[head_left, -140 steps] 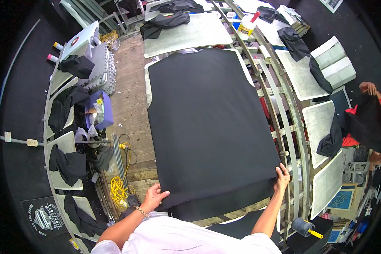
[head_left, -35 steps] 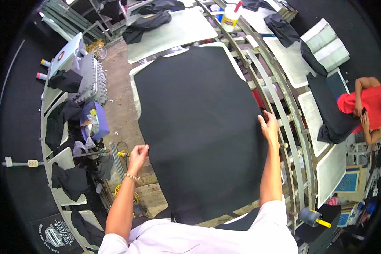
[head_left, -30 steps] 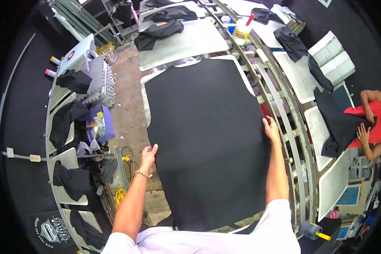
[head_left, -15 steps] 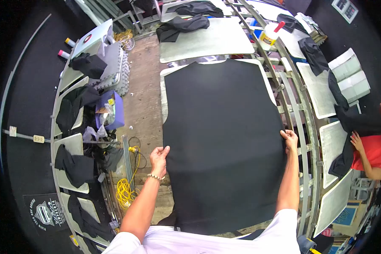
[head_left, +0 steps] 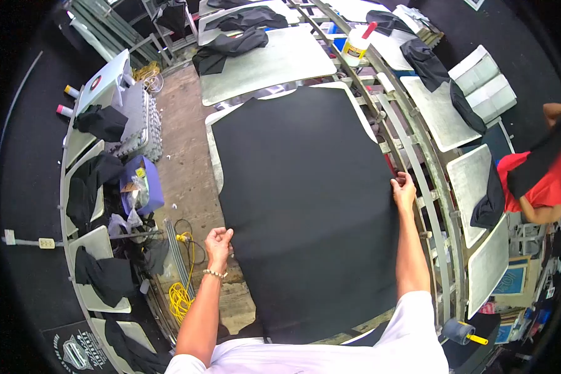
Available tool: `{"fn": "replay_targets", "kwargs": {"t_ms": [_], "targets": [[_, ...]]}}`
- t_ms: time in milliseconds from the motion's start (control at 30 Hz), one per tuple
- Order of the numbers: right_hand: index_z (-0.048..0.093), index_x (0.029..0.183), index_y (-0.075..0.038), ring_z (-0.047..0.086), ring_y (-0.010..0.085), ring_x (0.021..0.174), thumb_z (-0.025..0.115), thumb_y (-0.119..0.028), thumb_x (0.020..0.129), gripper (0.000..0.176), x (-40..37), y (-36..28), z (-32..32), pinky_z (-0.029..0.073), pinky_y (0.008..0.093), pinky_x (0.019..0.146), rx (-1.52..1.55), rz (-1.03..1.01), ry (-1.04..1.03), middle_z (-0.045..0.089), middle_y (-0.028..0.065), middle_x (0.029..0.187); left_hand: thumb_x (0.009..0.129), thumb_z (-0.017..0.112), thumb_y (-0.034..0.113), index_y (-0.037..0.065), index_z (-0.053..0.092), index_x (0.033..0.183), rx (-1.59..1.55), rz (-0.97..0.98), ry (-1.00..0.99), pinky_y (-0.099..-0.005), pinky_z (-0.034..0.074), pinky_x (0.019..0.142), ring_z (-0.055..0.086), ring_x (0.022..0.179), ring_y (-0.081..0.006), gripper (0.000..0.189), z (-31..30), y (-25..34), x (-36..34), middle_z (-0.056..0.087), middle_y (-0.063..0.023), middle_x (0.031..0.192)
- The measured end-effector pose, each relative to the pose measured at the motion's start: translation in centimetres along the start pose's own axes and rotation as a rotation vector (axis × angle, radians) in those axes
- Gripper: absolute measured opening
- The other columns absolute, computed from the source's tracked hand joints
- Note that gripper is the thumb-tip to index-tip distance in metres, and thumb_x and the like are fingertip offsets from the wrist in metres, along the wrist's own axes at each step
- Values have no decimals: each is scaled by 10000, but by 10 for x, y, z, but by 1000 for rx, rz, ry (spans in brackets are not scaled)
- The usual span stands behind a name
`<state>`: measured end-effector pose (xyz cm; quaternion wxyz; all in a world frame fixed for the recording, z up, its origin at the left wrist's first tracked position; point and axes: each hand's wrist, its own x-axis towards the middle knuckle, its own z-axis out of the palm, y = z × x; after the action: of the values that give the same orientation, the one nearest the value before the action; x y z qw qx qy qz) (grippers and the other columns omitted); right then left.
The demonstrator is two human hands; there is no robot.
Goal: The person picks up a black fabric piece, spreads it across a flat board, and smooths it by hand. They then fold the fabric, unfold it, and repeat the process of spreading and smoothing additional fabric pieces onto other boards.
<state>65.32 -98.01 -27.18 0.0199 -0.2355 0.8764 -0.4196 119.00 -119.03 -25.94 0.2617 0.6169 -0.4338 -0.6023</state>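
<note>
A large black fabric panel (head_left: 305,187), cut with a neckline and armhole curves, lies spread over a pale board (head_left: 215,156) whose rim shows at the top and left. My left hand (head_left: 218,248), with a beaded bracelet at the wrist, has its fingers pinched at the panel's left edge. On the opposite edge, slightly farther up, my right hand (head_left: 405,191) pinches the cloth between thumb and fingers. The fabric looks mostly smooth, with a faint fold across the lower part. Its lower end comes close to my white shirt.
Metal rails (head_left: 411,149) run along the right. More boards with dark cloth line both sides, including a board (head_left: 280,62) ahead. A white tub (head_left: 356,47) stands on the rails. Left are a purple bin (head_left: 156,190) and yellow cable (head_left: 179,302). A person in red (head_left: 548,181) handles dark cloth at right.
The view has shifted, so the scene sits farther left. My left hand has come slightly outward along the panel's edge. The person in red has lifted dark cloth off a board.
</note>
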Motion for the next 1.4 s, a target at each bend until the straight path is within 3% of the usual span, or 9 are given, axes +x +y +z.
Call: {"fn": "replay_targets", "kwargs": {"t_ms": [67, 167, 333, 400, 533, 633, 1067, 1233, 1400], "targets": [[629, 1136, -19, 570, 369, 1126, 734, -81, 768, 388, -26, -36, 0, 436, 445, 984, -247, -270, 106, 626, 193, 1160, 876, 734, 115, 37, 600, 1010, -4, 37, -24, -225, 480, 575, 554, 625, -75, 205, -7, -4, 4, 622, 4, 767], [619, 1175, -29, 524, 392, 1206, 722, -138, 800, 404, -86, -77, 21, 386, 485, 1048, -213, -451, 29, 598, 199, 1254, 862, 687, 72, 11, 636, 1035, 431, 582, 146, -288, 515, 725, 626, 774, -144, 191, -7, 8, 17, 643, -47, 850], [585, 1301, -68, 359, 453, 1378, 725, -277, 841, 524, -208, -166, 55, 267, 585, 1127, -268, -398, -323, 437, 219, 1465, 862, 683, 150, 15, 642, 1108, 676, 1292, -130, -390, 515, 703, 620, 786, -312, 284, 70, 105, 60, 613, -145, 876], [566, 1344, -90, 294, 457, 1414, 726, -318, 847, 570, -239, -193, 68, 223, 617, 1136, -285, -368, -443, 374, 212, 1512, 908, 648, 169, 15, 616, 1159, 658, 1137, -352, -365, 512, 670, 618, 721, -265, 296, 103, 126, 106, 621, -125, 835], [557, 1362, -102, 265, 443, 1432, 716, -377, 854, 599, -263, -232, 94, 184, 620, 1147, -299, -265, -504, 346, 190, 1538, 1012, 515, 325, 80, 489, 1343, -66, 25, -863, -267, 423, 492, 537, 548, -110, 413, 188, 191, 210, 607, -60, 734], [569, 1346, -97, 262, 427, 1437, 712, -406, 853, 600, -260, -252, 115, 177, 635, 1140, -375, -175, -491, 352, 186, 1535, 1029, 393, 433, 82, 480, 1308, -452, -296, -810, -269, 407, 524, 478, 555, -131, 457, 238, 211, 277, 601, -86, 757], [637, 1159, -56, 447, 371, 1310, 745, -276, 831, 410, -260, -263, 131, 266, 574, 1115, -428, -3, -299, 488, 219, 1382, 1032, 348, 513, 44, 537, 1237, -576, -429, -898, -290, 471, 572, 559, 611, -173, 546, 263, 219, 317, 617, -104, 790], [652, 1101, -58, 476, 352, 1283, 728, -267, 846, 338, -258, -250, 110, 293, 571, 1098, -442, -75, -326, 531, 188, 1324, 986, 594, 303, 33, 582, 1160, 58, 102, -874, -248, 495, 504, 594, 577, -118, 322, 206, 222, 248, 630, -67, 796], [662, 1040, -47, 557, 371, 1136, 746, -252, 799, 328, -214, -193, 62, 419, 520, 993, -396, -129, -80, 611, 177, 1179, 990, 574, 373, 2, 647, 791, 657, -242, -1276, -286, 510, 425, 652, 498, -192, 428, 75, 185, 161, 667, -126, 641]]}}
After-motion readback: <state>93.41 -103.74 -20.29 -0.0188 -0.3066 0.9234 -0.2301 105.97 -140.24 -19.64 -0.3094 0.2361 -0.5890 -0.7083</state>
